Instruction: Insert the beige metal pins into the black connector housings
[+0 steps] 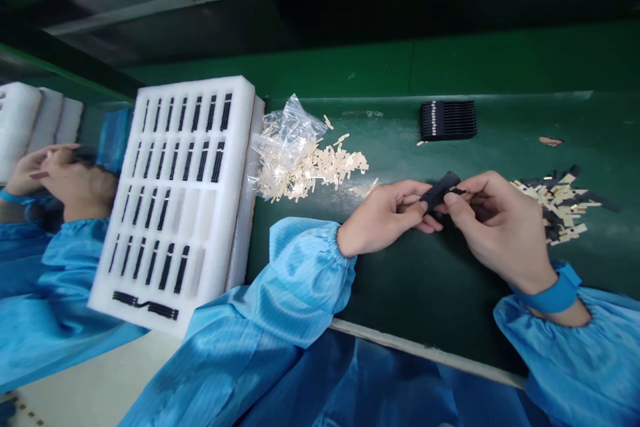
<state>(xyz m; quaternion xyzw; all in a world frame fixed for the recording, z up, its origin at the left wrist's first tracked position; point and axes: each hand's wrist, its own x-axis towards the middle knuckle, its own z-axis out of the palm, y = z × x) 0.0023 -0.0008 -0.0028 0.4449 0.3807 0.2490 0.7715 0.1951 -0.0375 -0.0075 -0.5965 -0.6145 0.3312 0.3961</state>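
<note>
The left hand (383, 220) and right hand (500, 230) are both closed on a small black plastic part (440, 190), pinching it between fingers and thumbs so its end stays exposed above the green surface (400, 293). A tiny pale tab (457, 191) seems to sit at that end (too small to be sure). Loose black-and-cream pieces (555, 207) lie just beside the right hand, while a white foam tray (245, 147) holds black strips (203, 160) separately in its slots.
</note>
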